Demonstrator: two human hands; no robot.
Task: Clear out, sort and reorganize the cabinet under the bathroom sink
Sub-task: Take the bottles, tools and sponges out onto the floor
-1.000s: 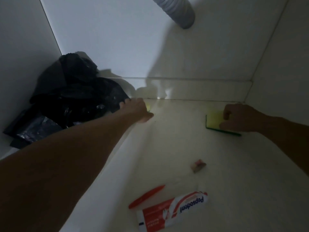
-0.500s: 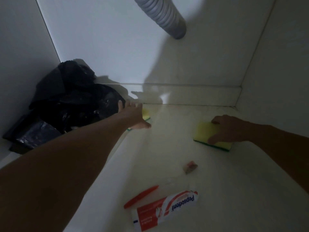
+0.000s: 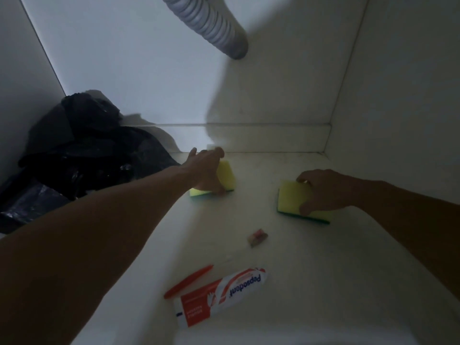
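Pretty dim in here, but both hands are on sponges on the white cabinet floor [image 3: 323,282]: the left hand [image 3: 205,170] grips a yellow sponge [image 3: 225,176] with a green underside, covering most of it, and the right hand [image 3: 323,191] pinches a second yellow-green sponge [image 3: 291,197] between thumb and curled fingers. Crumpled black plastic bags [image 3: 82,150] fill the left back corner, too dark to make out. Nearer sit a Pepsodent toothpaste tube [image 3: 221,296], a red toothbrush [image 3: 188,281] with its head barely visible, a small pinkish scrap [image 3: 257,237] I can't identify, and up top a grey corrugated drain hose [image 3: 211,23], cut off by the frame.

Only legible txt: "Pepsodent", blue letters, showing upside down on the white-and-red toothpaste tube [image 3: 219,296] that's lying on the cabinet floor [image 3: 323,282]. Smaller print on tube's red part is reading as blur, can't make out.
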